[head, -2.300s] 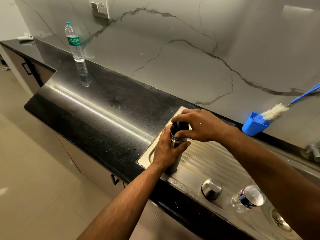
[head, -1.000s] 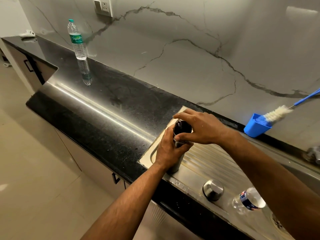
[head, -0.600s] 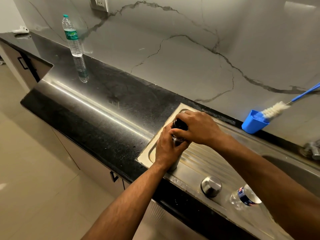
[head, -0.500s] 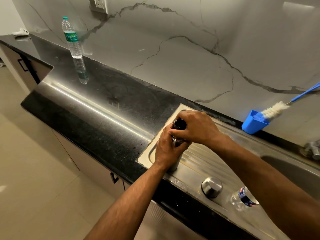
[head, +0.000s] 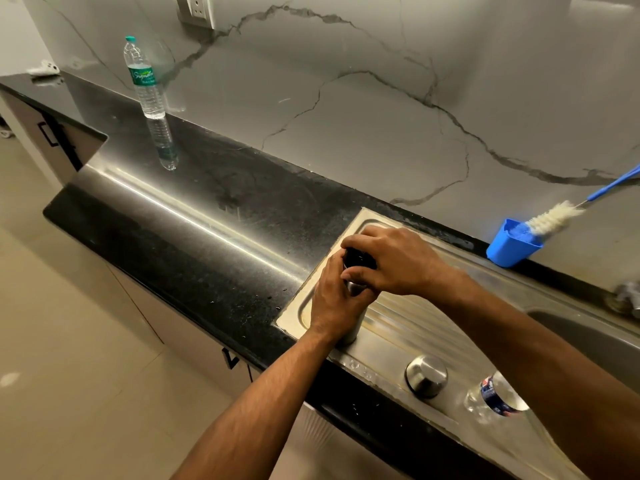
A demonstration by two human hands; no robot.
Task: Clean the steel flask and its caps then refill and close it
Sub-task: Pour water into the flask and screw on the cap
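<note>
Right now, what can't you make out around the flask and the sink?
Head view only:
- Steel flask: mostly hidden by the left hand.
- Black inner cap: right hand covers it; seating unclear.
- Tap: blurred, cut off at the right edge.
- Clear bottle: label too small to read.

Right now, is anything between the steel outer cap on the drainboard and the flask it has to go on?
Yes: the right hand grips the black inner cap atop the flask; the steel outer cap waits beside.

"Signature" on water bottle (head: 144,77) label
</note>
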